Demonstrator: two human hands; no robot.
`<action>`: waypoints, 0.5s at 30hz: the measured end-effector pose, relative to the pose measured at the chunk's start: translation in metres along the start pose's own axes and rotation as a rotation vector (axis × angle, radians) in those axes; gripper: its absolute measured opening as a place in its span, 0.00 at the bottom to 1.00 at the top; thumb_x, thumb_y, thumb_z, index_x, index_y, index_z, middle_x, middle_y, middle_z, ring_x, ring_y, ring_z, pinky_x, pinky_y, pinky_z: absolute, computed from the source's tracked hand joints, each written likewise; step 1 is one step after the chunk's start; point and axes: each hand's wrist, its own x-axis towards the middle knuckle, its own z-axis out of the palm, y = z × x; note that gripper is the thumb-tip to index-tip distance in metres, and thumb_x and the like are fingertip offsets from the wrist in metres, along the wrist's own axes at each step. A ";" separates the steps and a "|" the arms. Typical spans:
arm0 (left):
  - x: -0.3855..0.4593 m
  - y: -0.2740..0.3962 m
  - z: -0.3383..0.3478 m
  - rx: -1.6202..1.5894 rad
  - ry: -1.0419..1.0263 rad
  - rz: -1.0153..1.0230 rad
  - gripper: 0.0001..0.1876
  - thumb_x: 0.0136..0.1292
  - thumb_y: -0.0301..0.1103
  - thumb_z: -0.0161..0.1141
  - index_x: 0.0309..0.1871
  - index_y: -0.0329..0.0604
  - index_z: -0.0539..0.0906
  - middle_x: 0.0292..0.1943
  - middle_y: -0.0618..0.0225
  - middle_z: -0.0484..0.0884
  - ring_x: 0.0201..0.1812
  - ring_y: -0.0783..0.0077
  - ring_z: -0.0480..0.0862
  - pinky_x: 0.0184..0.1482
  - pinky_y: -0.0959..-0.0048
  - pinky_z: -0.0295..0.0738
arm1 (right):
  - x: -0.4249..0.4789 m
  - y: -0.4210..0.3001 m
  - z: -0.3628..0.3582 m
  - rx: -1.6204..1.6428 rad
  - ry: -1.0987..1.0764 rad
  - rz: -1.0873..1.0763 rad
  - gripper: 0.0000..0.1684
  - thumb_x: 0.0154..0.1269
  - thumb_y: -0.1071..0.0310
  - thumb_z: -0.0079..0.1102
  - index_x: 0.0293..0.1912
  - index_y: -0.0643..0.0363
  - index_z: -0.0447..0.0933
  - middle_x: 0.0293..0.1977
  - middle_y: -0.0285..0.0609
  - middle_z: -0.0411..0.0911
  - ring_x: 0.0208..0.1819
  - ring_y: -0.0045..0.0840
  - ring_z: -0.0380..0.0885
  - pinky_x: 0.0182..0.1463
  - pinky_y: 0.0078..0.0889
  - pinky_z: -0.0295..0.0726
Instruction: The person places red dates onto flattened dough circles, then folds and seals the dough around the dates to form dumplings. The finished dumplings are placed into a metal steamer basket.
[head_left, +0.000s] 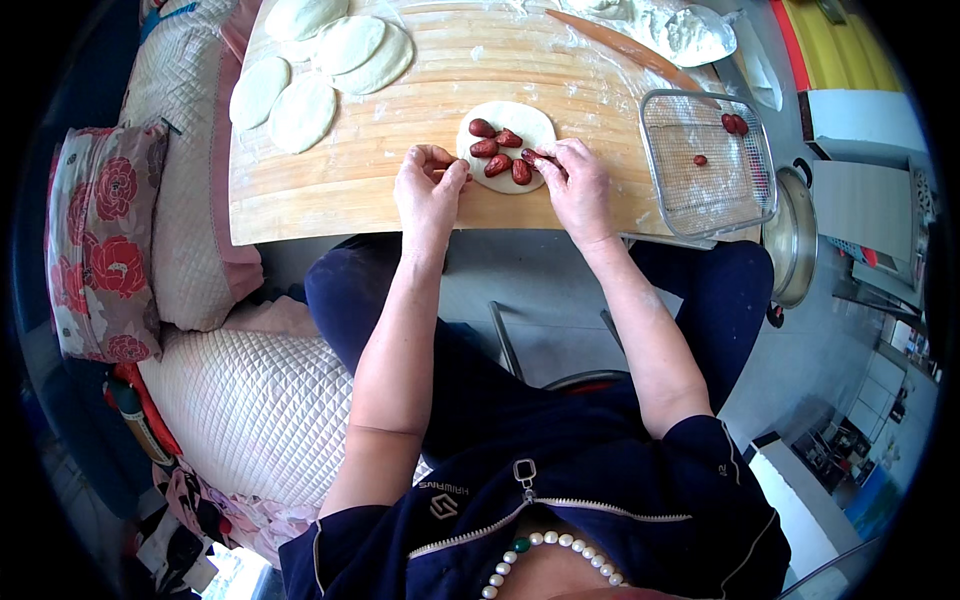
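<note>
A round of pale dough (517, 184) lies near the front edge of the wooden board, with several red dates (497, 165) on top of it. Between the thumb and fingers of my right hand (579, 184) is another red date (530, 156), held at the dough's right side. My left hand (429, 184) is at the dough's left edge, its thumb and fingers curled together. Something reddish shows by its fingertips, but whether that is a date or shaded skin is unclear.
More dough rounds (302, 116) lie at the board's (337, 195) back left, some overlapping. To the right, a wire basket (667, 187) holds a few dates. Behind it are a tapered wooden rolling pin (622, 46) and a flour scoop (697, 37). A lidded pan (796, 236) stands beyond the board's right edge.
</note>
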 end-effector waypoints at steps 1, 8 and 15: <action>0.000 0.001 0.000 -0.007 0.003 0.003 0.08 0.64 0.21 0.61 0.41 0.35 0.72 0.35 0.62 0.82 0.34 0.73 0.85 0.37 0.77 0.81 | 0.000 0.000 0.001 -0.011 0.007 -0.011 0.07 0.58 0.77 0.64 0.38 0.65 0.80 0.36 0.48 0.78 0.37 0.41 0.80 0.41 0.37 0.79; 0.004 -0.008 -0.005 -0.074 -0.027 0.042 0.07 0.64 0.25 0.63 0.39 0.37 0.74 0.33 0.65 0.81 0.32 0.75 0.83 0.37 0.77 0.80 | -0.002 0.001 0.008 -0.081 0.066 -0.003 0.07 0.56 0.78 0.65 0.37 0.64 0.81 0.36 0.46 0.77 0.37 0.38 0.79 0.41 0.35 0.78; 0.009 -0.018 -0.002 -0.018 -0.057 0.067 0.06 0.66 0.24 0.61 0.41 0.38 0.73 0.35 0.66 0.81 0.34 0.75 0.84 0.38 0.78 0.81 | 0.001 -0.009 -0.018 0.013 0.097 0.021 0.10 0.57 0.78 0.65 0.41 0.64 0.80 0.37 0.47 0.77 0.36 0.36 0.79 0.39 0.34 0.79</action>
